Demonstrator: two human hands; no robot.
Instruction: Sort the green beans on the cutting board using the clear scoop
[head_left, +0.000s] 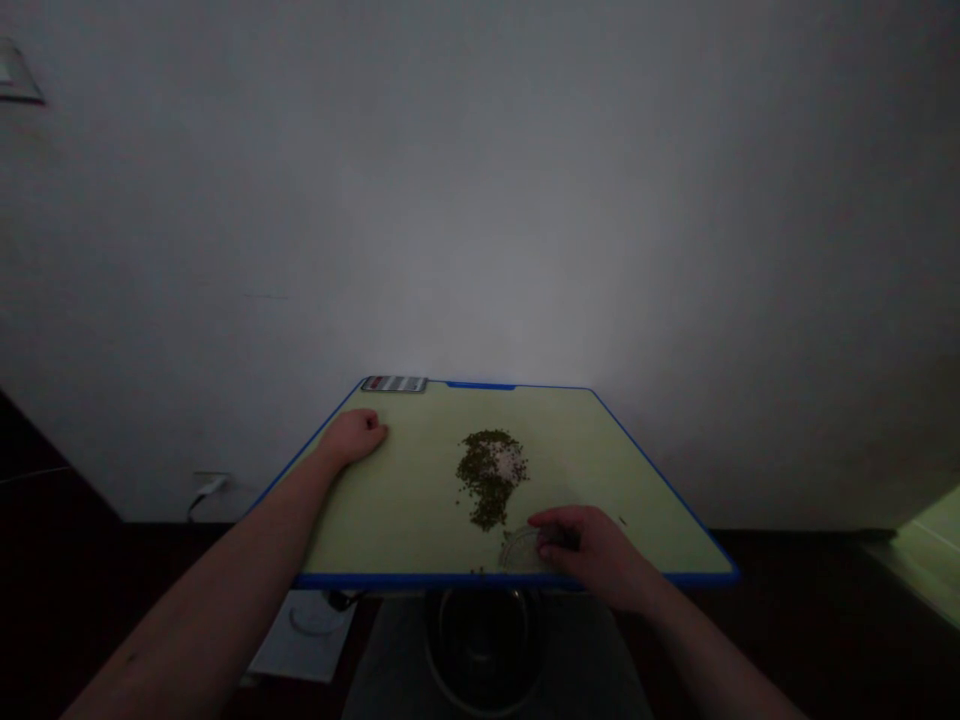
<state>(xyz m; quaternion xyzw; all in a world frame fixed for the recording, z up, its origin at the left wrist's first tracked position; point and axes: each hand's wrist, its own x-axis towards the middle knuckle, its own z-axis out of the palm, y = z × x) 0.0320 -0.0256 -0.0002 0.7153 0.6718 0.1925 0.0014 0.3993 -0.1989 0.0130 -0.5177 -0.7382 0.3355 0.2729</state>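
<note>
A loose heap of small green beans (480, 467) lies on the pale yellow-green tabletop (420, 500), which has a blue rim. Among the beans, toward their right side, sits a patch of whitish grains (508, 463); their kind is too small to tell. My right hand (581, 545) pinches a clear round dish (521, 548) close to the front edge, just below the heap. My left hand (356, 437) rests on the left of the tabletop with its fingers curled into a fist, and nothing shows in it.
A phone (394, 384) with a lit screen lies at the back left corner. Under the front edge a dark metal pot (484, 645) stands between my legs. A white flat object (304, 635) is on the floor at left. The wall (480, 200) rises behind the table.
</note>
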